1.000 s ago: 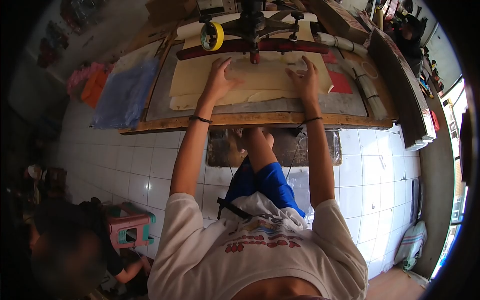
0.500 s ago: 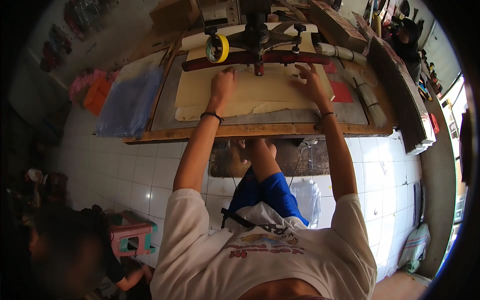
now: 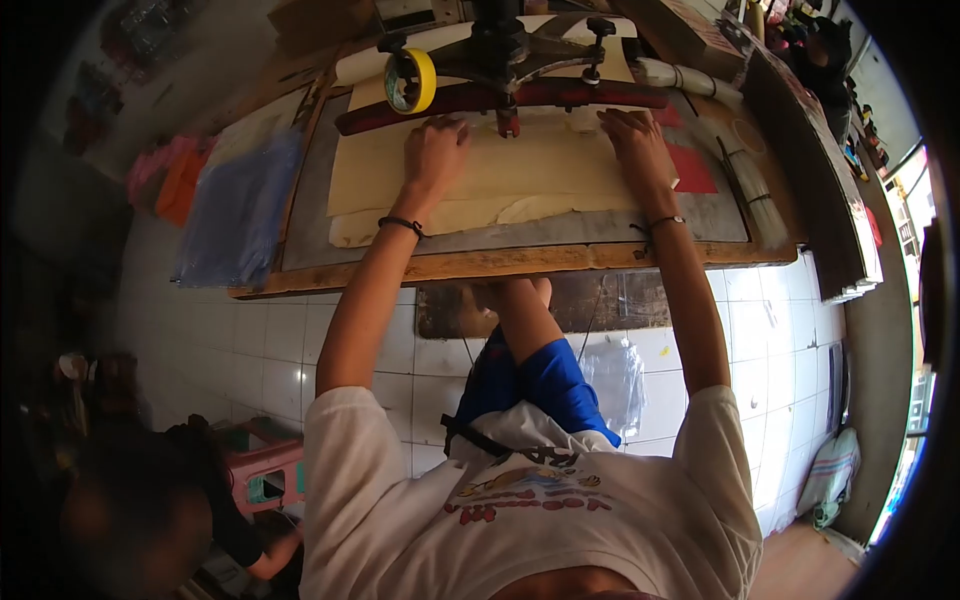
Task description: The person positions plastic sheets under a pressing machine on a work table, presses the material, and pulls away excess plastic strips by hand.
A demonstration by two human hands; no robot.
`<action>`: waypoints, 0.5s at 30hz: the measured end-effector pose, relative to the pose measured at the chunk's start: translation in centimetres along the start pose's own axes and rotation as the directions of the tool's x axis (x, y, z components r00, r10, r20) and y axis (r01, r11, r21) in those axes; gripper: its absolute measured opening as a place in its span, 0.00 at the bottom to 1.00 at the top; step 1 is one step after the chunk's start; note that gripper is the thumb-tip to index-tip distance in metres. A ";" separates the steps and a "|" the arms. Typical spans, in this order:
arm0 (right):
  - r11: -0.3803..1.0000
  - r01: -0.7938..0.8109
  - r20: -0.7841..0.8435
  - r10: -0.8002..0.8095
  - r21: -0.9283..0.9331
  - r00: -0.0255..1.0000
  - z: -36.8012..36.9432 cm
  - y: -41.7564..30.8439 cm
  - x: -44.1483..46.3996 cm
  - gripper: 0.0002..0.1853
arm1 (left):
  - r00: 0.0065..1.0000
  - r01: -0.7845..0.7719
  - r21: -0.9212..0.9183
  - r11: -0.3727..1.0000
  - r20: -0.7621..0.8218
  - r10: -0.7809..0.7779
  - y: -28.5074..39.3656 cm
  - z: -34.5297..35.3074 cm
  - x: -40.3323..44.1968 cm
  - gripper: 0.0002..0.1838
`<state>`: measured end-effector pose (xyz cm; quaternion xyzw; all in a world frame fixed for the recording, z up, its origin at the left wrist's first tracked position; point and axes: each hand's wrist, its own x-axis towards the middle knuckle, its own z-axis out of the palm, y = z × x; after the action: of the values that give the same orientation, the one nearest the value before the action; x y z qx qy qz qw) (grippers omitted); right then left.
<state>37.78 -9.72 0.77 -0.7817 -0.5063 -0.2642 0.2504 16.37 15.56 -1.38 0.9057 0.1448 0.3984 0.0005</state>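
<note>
Cream-coloured paper sheets [image 3: 540,180] lie stacked on the bench under a dark red bar [image 3: 450,110] with black clamp knobs. My left hand [image 3: 435,152] rests over the left part of the sheets, close to the bar, its fingers curled in. On the right part of the sheets is my right hand [image 3: 640,147], fingers bent and close together beside the bar's right end. Whatever either set of fingertips may hold is hidden or too small to make out. A yellow tape roll [image 3: 425,82] hangs from the left clamp arm.
Clear plastic sleeves [image 3: 235,210] hang over the bench's left side. Tied bundles [image 3: 752,195] and red pieces [image 3: 690,168] lie to the right. A long stack of boards [image 3: 815,180] runs along the right edge. Another person [image 3: 150,500] sits at lower left beside a pink stool [image 3: 265,475].
My right hand has gone from spread fingers to bent, gathered ones near the bar. My left hand stays beside the bar with its fingers curled. The whole view has shifted slightly.
</note>
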 end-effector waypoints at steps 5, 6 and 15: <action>0.992 0.057 0.018 -0.055 -0.112 0.998 0.6 0.4 0.1 0.15 | 0.984 0.058 -0.026 0.998 0.171 -0.052 -0.2 0.2 0.3 0.13; 0.982 0.088 0.016 -0.087 -0.168 0.996 0.7 0.4 0.0 0.15 | 0.983 0.056 -0.037 0.998 0.176 -0.049 -0.5 0.6 0.4 0.13; 0.981 0.135 0.160 -0.112 -0.140 0.981 2.5 0.9 0.8 0.17 | 0.988 0.033 -0.208 0.978 0.155 -0.001 -1.5 1.4 0.6 0.16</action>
<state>39.29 -7.84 -0.66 -0.7832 -0.5501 -0.2565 0.1347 17.41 17.28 -2.09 0.9273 0.1093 0.3404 0.1105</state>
